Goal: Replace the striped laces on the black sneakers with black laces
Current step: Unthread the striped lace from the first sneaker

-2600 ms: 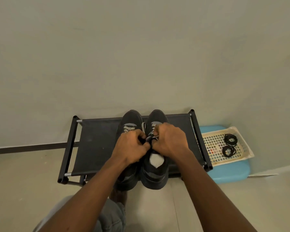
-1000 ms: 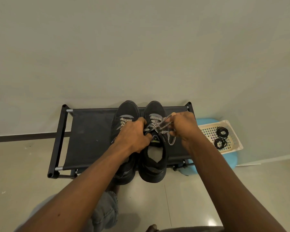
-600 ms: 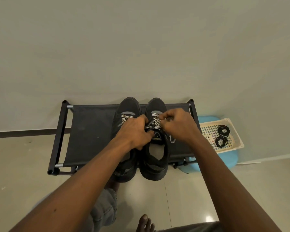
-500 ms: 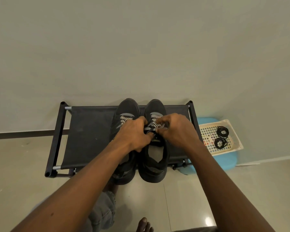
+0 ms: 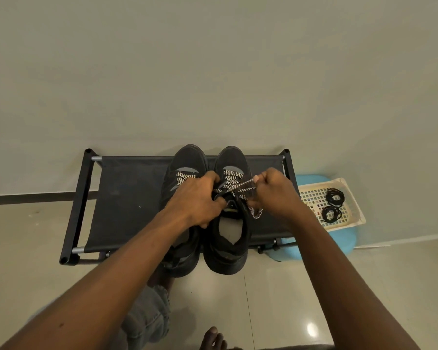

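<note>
Two black sneakers stand side by side on a low black rack [image 5: 127, 203], toes toward the wall. The left sneaker [image 5: 185, 160] keeps its striped lace crossed near the toe. On the right sneaker [image 5: 232, 160] the striped lace [image 5: 238, 189] is loosened. My right hand [image 5: 273, 195] pinches a strand of it and holds it out to the right; a loose end hangs below. My left hand [image 5: 197, 200] grips the right sneaker's left side at the eyelets. Two coiled black laces [image 5: 333, 204] lie in a cream tray at the right.
The cream perforated tray [image 5: 311, 198] sits on a light blue stool [image 5: 339, 238] right of the rack. A plain wall rises just behind the rack. My knee in grey trousers [image 5: 147, 317] and bare toes [image 5: 213, 337] are on the tiled floor below.
My right hand has moved right from the sneaker's tongue, drawing a striped strand out with it. My left hand has stayed on the right sneaker.
</note>
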A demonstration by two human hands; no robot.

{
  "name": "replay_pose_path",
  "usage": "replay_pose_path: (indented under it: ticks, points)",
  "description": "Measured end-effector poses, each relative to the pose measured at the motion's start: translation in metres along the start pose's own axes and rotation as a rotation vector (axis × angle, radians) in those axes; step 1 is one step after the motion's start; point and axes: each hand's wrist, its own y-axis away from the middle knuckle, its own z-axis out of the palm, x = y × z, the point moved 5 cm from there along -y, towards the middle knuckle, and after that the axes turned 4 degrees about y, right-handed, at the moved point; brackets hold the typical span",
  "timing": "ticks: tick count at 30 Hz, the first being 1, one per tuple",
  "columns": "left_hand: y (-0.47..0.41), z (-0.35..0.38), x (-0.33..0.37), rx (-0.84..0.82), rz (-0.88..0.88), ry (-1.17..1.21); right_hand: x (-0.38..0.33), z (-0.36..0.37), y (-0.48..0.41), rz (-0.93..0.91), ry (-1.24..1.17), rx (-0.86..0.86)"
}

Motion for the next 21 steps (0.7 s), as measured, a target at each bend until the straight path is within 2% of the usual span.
replay_pose_path:
  ticks: [3,7,9,13,16,21]
  points:
    - [0.0,0.0,-0.001,-0.01,-0.008,0.021,0.006,-0.007,-0.001,0.093,-0.132,0.065]
    - [0.001,0.001,0.0,0.011,-0.005,0.001,0.002,-0.02,-0.002,0.002,0.171,0.266]
    - [0.001,0.002,0.0,0.031,0.005,-0.02,-0.001,-0.017,0.002,-0.051,0.329,0.246]
    - [-0.003,0.004,-0.003,0.072,0.013,-0.1,-0.025,0.006,0.019,-0.296,0.511,0.099]
    - [-0.006,0.004,-0.007,0.114,0.004,-0.141,-0.033,0.021,0.024,-0.306,0.666,0.079]
    - [-0.006,0.007,-0.009,0.142,-0.002,-0.126,-0.038,0.022,0.028,-0.36,0.699,0.109]
